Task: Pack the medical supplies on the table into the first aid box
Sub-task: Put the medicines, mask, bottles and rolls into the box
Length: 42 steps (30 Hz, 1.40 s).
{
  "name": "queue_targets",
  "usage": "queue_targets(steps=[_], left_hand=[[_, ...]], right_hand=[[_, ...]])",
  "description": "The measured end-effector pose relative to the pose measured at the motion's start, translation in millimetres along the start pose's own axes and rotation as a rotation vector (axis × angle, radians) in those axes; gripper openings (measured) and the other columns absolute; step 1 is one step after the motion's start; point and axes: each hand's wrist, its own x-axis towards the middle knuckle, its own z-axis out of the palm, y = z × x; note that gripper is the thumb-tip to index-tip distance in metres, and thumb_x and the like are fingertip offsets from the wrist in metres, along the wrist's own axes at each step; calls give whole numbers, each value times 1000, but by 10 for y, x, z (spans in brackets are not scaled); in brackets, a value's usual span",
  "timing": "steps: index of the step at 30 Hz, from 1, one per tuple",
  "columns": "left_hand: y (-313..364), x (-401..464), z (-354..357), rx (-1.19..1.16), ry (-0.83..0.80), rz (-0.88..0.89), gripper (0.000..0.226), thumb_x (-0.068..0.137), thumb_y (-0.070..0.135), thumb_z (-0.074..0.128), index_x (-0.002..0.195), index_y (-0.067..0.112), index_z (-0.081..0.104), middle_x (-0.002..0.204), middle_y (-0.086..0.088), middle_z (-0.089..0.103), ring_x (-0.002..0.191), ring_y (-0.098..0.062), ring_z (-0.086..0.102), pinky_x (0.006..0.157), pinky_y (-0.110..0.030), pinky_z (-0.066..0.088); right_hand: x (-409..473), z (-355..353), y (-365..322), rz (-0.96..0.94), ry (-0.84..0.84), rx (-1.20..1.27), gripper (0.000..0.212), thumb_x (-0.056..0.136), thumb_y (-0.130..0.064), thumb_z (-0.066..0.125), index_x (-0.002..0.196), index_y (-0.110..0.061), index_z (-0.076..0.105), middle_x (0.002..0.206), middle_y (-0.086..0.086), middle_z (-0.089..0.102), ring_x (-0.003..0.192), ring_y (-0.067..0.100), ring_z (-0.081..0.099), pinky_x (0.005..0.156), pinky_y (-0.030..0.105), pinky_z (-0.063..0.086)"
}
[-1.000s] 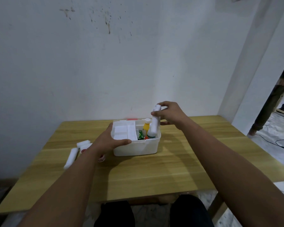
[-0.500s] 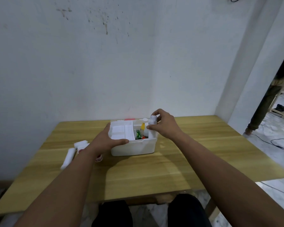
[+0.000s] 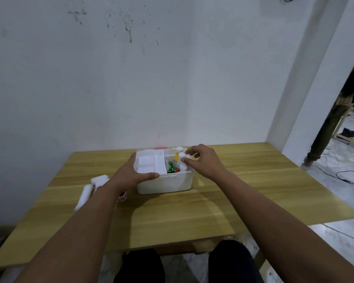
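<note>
Wood table [image 3: 192, 211] fills the lower frame, and white supplies [image 3: 84, 194] are seen at centre left. Mid-frame, the first aid box [image 3: 168, 182] is gripped at its left corner by the left hand [image 3: 129, 176]. At its far right compartment, a white bottle [image 3: 181, 160] is pinched by the right hand [image 3: 202, 162].

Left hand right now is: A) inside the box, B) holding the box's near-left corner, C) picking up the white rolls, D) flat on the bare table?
B: the left hand holds the near-left corner of the first aid box, thumb along the front rim, fingers up its left side; the white rolls lie untouched on the table to its left.
</note>
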Motion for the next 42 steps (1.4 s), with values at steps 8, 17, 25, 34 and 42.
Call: queue_targets(steps=[8,17,25,34,42], left_hand=[[-12,17,1,6,-2,-15,107,58,66,90,147,45,36,133,19,52,119,-14,51,81,-34,55],[-37,24,10,-14,-5,-1,107,57,67,90,147,42,38,138,16,54,124,-15,51,84,-30,52],[12,-21,-233,-15,134,-89,131,57,87,75,164,39,16,158,5,45,137,-23,51,102,-48,53],[-271,-172,-833,746,164,-173,52,89,40,72,137,23,65,141,-6,59,125,-27,58,101,-44,51],[-368,-14,-854,802,90,-374,61,84,52,77,136,22,65,139,-4,64,123,-23,62,99,-40,53]], right_hand=[[-86,64,55,-27,65,-81,24,87,-44,76,84,-20,76,96,-3,64,89,14,61,76,34,51],[106,178,-95,67,1,7,63,96,-64,50,142,-20,57,136,7,60,125,21,56,102,40,47],[217,482,-175,116,-28,-8,83,94,-75,41,152,-16,45,153,12,47,140,28,44,109,41,38],[207,632,-90,96,50,-86,86,91,-81,32,150,-21,48,150,9,50,137,29,46,104,45,42],[183,639,-113,96,71,-86,80,93,-76,39,150,-21,48,151,5,49,139,26,44,103,44,44]])
